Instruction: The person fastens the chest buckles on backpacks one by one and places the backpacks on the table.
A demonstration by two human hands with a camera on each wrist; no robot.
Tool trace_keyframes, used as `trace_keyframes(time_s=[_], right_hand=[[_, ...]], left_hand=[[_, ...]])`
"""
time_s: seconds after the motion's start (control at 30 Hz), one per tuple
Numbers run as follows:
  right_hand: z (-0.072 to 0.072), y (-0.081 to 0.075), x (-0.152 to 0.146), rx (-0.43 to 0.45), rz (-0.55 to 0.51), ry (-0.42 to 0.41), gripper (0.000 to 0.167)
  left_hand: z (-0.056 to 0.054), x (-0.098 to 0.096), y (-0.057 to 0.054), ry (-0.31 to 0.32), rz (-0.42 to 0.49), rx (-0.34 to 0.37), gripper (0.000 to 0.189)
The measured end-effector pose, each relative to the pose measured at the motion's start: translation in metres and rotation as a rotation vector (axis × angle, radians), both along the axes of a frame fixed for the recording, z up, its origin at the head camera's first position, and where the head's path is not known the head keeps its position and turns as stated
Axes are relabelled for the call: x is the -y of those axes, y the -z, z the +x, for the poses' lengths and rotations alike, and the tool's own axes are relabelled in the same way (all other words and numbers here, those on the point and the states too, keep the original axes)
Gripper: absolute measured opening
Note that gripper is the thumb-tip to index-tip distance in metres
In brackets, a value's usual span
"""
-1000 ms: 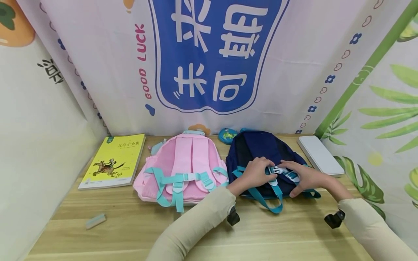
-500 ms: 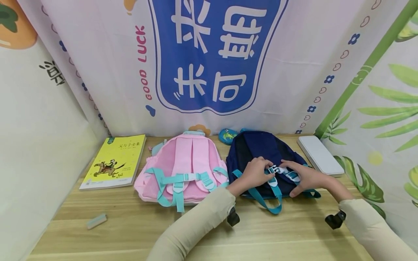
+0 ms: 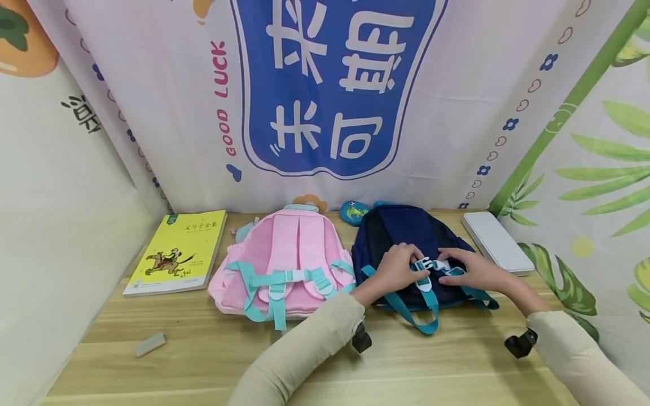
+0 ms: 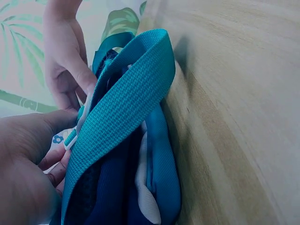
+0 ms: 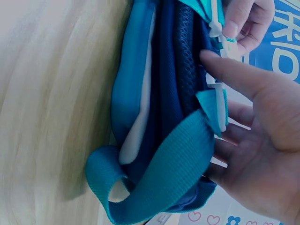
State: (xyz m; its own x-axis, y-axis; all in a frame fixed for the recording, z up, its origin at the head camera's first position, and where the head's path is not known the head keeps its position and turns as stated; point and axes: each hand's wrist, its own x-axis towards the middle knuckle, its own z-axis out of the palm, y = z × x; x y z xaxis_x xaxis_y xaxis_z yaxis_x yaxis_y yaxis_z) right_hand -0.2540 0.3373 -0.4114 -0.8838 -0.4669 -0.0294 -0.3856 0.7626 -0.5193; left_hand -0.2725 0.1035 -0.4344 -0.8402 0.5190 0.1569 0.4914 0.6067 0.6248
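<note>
A navy backpack (image 3: 406, 225) with teal straps lies back panel up on the table. Across it runs a chest strap with a white side-release buckle (image 3: 424, 263). My left hand (image 3: 398, 269) pinches the left buckle half with thumb and fingers. From the other side, my right hand (image 3: 479, 272) holds the right buckle half (image 3: 440, 266), thumb below and fingers above. A small gap seems to show between the halves. In the left wrist view, a teal strap loop (image 4: 126, 98) partly covers the buckle. The right wrist view shows my right thumb (image 5: 229, 70) by the strap.
Left of the navy bag lies a pink backpack (image 3: 299, 242) with mint straps. A yellow book (image 3: 178, 248) is at the far left, a small eraser-like block (image 3: 150, 344) in front of it. A white box (image 3: 497, 242) and a round teal case (image 3: 354, 211) stand near the back.
My right thumb has moved up and inward to the right buckle half. The left hand stays nearly in place, and the white buckle pieces have shifted slightly.
</note>
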Motion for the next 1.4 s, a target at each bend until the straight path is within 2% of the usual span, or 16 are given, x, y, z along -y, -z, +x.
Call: trace_keyframes(time_s=[0.17, 0.33, 0.6, 0.87, 1.17, 1.4], right_hand=[[-0.003, 0.004, 0.003, -0.092, -0.032, 0.030, 0.017], [-0.004, 0.005, 0.007, -0.135, -0.045, 0.058, 0.010], [-0.005, 0.000, 0.016, -0.190, -0.049, 0.054, 0.014], [-0.005, 0.002, 0.026, -0.243, -0.045, 0.051, 0.017], [-0.004, 0.007, 0.033, -0.246, -0.032, 0.049, 0.019], [-0.004, 0.011, 0.035, -0.244, -0.042, 0.044, 0.026]], left_hand=[[0.000, 0.002, 0.001, -0.031, 0.012, -0.024, 0.022], [-0.001, 0.004, 0.000, -0.040, 0.022, -0.045, 0.019], [0.001, 0.011, -0.001, -0.043, 0.050, -0.060, 0.018], [0.002, 0.017, 0.000, -0.044, 0.098, -0.028, 0.018], [0.003, 0.021, -0.002, -0.018, 0.119, -0.010, 0.019], [0.004, 0.022, -0.004, -0.028, 0.124, 0.008, 0.019]])
